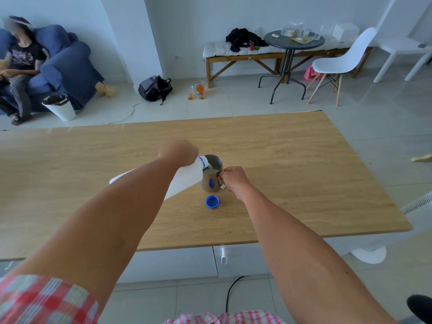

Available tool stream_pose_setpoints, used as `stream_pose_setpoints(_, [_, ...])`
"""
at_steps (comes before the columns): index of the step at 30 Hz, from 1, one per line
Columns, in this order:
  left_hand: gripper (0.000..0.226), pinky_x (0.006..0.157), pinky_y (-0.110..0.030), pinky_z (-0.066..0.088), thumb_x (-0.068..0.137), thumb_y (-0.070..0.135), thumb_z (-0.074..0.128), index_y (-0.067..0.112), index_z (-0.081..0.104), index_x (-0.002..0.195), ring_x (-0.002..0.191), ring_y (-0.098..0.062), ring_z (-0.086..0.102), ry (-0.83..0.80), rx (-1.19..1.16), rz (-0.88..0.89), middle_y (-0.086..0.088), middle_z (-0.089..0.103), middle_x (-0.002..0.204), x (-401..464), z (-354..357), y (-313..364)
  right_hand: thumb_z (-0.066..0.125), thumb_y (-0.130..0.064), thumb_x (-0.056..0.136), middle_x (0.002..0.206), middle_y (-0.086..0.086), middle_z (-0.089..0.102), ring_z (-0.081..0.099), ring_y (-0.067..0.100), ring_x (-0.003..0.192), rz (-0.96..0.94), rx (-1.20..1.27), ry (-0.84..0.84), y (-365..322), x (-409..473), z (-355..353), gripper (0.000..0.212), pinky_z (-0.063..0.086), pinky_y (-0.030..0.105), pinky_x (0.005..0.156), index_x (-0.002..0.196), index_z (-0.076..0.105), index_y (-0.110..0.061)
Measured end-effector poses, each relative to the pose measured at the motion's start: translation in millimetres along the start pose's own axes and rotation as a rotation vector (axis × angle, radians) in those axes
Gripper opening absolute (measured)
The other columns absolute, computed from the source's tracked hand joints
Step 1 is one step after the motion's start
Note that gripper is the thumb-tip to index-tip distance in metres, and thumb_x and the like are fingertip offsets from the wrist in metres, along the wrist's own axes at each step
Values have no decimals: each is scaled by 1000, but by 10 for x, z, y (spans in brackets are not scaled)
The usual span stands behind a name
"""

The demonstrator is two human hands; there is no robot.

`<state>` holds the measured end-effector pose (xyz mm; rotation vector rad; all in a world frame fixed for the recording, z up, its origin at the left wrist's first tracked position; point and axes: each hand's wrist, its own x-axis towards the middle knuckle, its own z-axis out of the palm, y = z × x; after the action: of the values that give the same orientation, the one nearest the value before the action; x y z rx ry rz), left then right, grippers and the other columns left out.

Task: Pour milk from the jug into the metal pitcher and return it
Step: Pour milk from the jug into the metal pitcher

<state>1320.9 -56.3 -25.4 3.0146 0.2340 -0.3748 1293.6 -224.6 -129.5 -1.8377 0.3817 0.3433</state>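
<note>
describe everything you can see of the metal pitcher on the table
The metal pitcher is a small steel-looking cup with a shiny, reflective wall that mirrors the wood and the blue cap lying in front of it. It stands upright on the wooden table, near the middle. Its mouth is open and white milk shows inside. The right hand holds its handle on the right side. The tilted white milk jug, held by the left hand, has its blue-ringed neck over the rim.

Bright, even daylight; soft shadows; wide-angle bending at edges.
</note>
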Motion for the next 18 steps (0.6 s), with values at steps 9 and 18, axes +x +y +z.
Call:
stream_pose_setpoints(9, [32, 77, -37, 45, 100, 34, 39, 12, 62, 106, 92, -30, 63, 1, -4, 2, -8, 62, 92, -8, 3, 6, 51, -7, 97, 79, 10, 63, 53, 19, 68, 5, 20, 0, -6, -18, -8, 21, 34, 23, 46, 85, 68, -10])
stream_pose_setpoints(18, [31, 76, -38, 43, 100, 33, 39, 12, 62, 105, 91, -30, 62, -1, -6, -5, -7, 60, 88, -23, 8, -1, 50, -5, 97, 79, 9, 66, 55, 17, 67, 8, 12, 5, -22, -48, -14, 31, 34, 21, 44, 72, 65, -14])
